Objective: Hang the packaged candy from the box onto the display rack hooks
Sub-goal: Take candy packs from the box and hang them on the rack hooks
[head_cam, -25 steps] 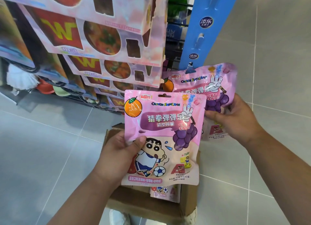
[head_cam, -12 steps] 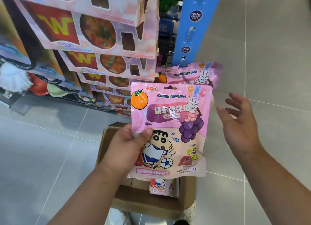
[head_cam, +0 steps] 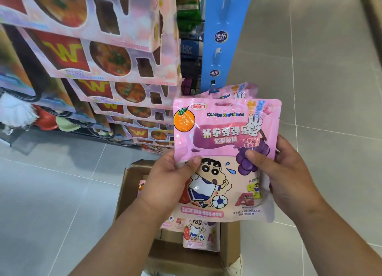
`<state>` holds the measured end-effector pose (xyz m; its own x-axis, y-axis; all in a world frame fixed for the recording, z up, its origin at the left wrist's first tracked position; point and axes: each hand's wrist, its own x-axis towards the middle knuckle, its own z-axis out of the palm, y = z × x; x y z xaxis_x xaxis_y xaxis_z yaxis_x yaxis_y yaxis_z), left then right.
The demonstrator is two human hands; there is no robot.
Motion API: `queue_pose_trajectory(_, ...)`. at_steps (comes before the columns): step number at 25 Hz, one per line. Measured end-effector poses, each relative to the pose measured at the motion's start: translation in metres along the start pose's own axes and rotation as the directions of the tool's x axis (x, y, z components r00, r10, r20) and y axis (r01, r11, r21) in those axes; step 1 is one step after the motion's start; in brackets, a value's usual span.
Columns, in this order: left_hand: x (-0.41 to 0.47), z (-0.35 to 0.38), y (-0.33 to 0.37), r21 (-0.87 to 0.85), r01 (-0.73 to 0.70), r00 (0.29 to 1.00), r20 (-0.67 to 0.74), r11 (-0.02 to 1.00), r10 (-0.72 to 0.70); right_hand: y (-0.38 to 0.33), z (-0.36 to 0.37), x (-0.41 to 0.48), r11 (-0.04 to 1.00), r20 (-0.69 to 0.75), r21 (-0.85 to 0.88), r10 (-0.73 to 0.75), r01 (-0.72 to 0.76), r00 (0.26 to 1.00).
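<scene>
A pink candy bag point(head_cam: 219, 143) with a cartoon boy and a football is held upright in front of me. My left hand point(head_cam: 171, 178) grips its left edge with the thumb on the front. My right hand point(head_cam: 289, 172) grips its right edge, thumb on the printed grapes. Behind it another pink bag point(head_cam: 233, 92) hangs at the foot of the blue display rack strip point(head_cam: 224, 36), whose upper hooks point(head_cam: 217, 55) are bare. Below my hands the open cardboard box point(head_cam: 229, 246) on the floor holds more pink bags point(head_cam: 198, 234).
Stacked pink boxed sets point(head_cam: 99, 57) with food pictures stand at the left, close to the blue strip. Dark shelving with goods point(head_cam: 189, 48) sits behind the strip. Grey floor tiles point(head_cam: 320, 90) spread to the right and left of the box.
My right hand let go of the bag now hanging on the blue strip and came back to grip the right edge of the bag in my left hand.
</scene>
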<state>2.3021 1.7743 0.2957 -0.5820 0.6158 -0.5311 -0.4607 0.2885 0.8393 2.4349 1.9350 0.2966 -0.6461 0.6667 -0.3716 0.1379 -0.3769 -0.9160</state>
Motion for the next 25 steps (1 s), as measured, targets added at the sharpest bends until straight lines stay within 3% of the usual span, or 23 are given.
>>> queue_pose_trajectory(4, 0.008, 0.010, 0.012, 0.036, -0.072, 0.997, 0.018, 0.997, 0.071, -0.020, 0.000, 0.004, 0.990, -0.056, -0.118, -0.085, 0.078, 0.995)
queue_pose_trajectory(9, 0.020, 0.025, 0.026, 0.207, -0.252, 0.966, -0.012, 0.945, 0.260, -0.042, 0.001, 0.018, 0.967, -0.116, -0.196, -0.189, 0.164, 0.975)
queue_pose_trajectory(14, 0.032, 0.030, 0.031, 0.169, -0.334, 0.936, -0.057, 0.927, 0.347, -0.058, 0.007, 0.030, 0.946, -0.095, -0.200, -0.279, 0.257, 0.956)
queue_pose_trajectory(25, 0.052, 0.025, 0.023, 0.172, -0.342, 0.927, -0.101, 0.924, 0.362, -0.059, 0.022, 0.045, 0.903, -0.041, -0.262, -0.364, 0.341, 0.931)
